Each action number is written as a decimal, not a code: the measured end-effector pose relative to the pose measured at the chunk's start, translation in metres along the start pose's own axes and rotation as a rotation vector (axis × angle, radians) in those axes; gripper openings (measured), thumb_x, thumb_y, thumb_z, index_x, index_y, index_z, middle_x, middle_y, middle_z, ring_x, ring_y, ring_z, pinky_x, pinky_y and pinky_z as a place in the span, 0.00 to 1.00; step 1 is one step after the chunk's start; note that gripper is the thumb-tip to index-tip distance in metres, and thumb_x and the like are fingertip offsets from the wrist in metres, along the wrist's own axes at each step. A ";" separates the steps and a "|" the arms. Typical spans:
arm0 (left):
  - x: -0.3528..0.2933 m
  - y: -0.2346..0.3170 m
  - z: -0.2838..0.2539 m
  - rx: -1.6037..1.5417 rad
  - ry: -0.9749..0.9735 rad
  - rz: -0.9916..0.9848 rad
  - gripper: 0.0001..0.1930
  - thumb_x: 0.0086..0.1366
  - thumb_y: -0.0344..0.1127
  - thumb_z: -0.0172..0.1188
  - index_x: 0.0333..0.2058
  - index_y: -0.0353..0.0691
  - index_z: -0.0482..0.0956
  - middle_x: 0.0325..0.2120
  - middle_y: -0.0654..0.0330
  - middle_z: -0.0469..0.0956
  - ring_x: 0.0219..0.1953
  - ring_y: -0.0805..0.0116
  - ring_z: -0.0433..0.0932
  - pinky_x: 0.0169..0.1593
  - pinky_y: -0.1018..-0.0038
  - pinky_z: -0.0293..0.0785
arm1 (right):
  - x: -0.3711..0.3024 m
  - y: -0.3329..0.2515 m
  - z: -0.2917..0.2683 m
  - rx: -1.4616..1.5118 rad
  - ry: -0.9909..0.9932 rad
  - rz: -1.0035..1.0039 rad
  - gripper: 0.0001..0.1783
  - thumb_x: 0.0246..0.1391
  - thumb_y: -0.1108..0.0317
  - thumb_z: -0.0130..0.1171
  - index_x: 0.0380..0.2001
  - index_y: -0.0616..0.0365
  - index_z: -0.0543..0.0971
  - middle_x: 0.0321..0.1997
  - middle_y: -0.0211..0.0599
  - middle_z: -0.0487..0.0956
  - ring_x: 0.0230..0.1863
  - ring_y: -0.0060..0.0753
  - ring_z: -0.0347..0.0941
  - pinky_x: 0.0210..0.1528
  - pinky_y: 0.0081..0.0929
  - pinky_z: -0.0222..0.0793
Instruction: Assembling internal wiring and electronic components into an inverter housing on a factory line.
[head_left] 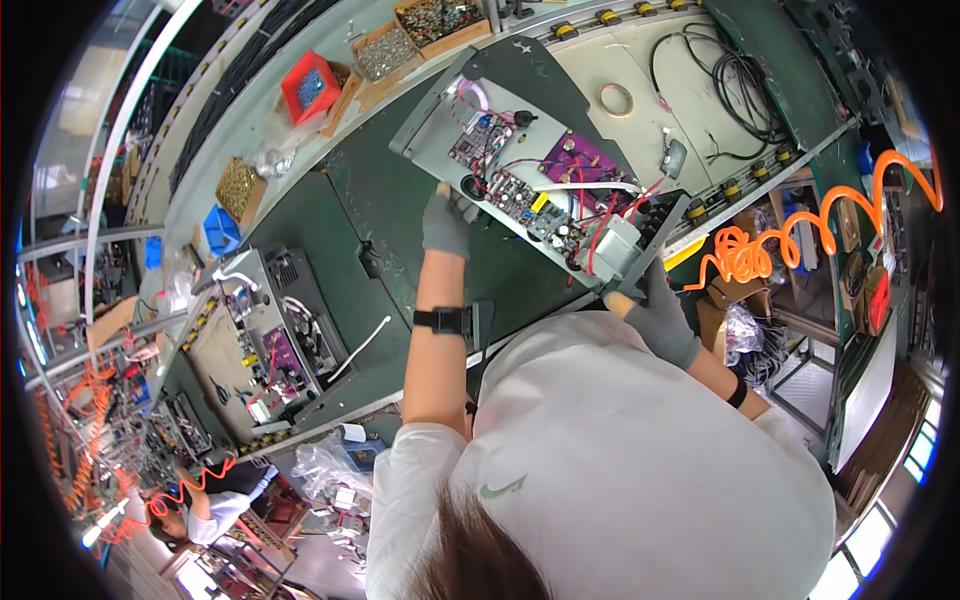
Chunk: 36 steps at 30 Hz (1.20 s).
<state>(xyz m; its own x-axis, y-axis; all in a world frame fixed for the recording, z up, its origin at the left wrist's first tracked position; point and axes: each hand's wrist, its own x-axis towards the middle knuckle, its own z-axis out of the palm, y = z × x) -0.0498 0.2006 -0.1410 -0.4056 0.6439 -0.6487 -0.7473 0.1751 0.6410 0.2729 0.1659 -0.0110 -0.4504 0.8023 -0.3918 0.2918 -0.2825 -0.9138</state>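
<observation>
A grey metal chassis (428, 138) sits at an angle over the dark green bench top. Inside it are a purple circuit board (577, 160), other green boards, a metal-cased block (613, 247) and red, white and blue wires. My left hand (447, 225), in a grey glove with bare fingertips, grips the chassis's near left edge. At the near right corner, my right hand (662, 322), gloved the same way, is closed on the end panel, its fingers partly hidden behind it. Whether the chassis is lifted or resting, I cannot tell.
A second open chassis (292, 325) stands at the left. Parts boxes line the far edge, including a red bin (310, 87) and a blue bin (221, 230). Black cable (745, 95) and a tape roll (616, 99) lie at right, near an orange coiled hose (745, 255). A person (205, 510) works lower left.
</observation>
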 end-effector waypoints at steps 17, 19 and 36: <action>-0.141 0.007 0.059 -0.417 -0.001 -0.246 0.20 0.59 0.43 0.55 0.42 0.32 0.66 0.41 0.51 0.70 0.46 0.56 0.72 0.53 0.59 0.71 | 0.088 0.017 -0.071 0.331 0.287 -0.246 0.19 0.53 0.62 0.52 0.45 0.63 0.72 0.40 0.32 0.75 0.41 0.23 0.71 0.44 0.21 0.65; -0.134 0.013 0.063 -0.516 -0.031 -0.223 0.16 0.59 0.41 0.55 0.39 0.34 0.66 0.39 0.53 0.70 0.43 0.59 0.72 0.50 0.61 0.74 | 0.111 0.044 -0.080 0.156 0.211 -0.088 0.27 0.51 0.63 0.55 0.52 0.64 0.68 0.43 0.30 0.74 0.43 0.24 0.69 0.46 0.23 0.64; -0.080 -0.009 -0.006 1.165 -0.238 0.180 0.14 0.57 0.28 0.51 0.43 0.40 0.73 0.40 0.52 0.74 0.43 0.54 0.75 0.47 0.65 0.74 | 0.163 0.003 -0.037 -0.990 0.324 -0.021 0.24 0.42 0.70 0.49 0.48 0.51 0.71 0.34 0.51 0.78 0.37 0.54 0.74 0.43 0.43 0.68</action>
<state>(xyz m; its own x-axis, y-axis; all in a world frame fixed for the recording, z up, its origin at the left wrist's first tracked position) -0.0136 0.1431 -0.0968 -0.2564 0.8280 -0.4986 0.2841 0.5576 0.7800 0.2317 0.3152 -0.0739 -0.2579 0.9461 -0.1958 0.9142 0.1733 -0.3664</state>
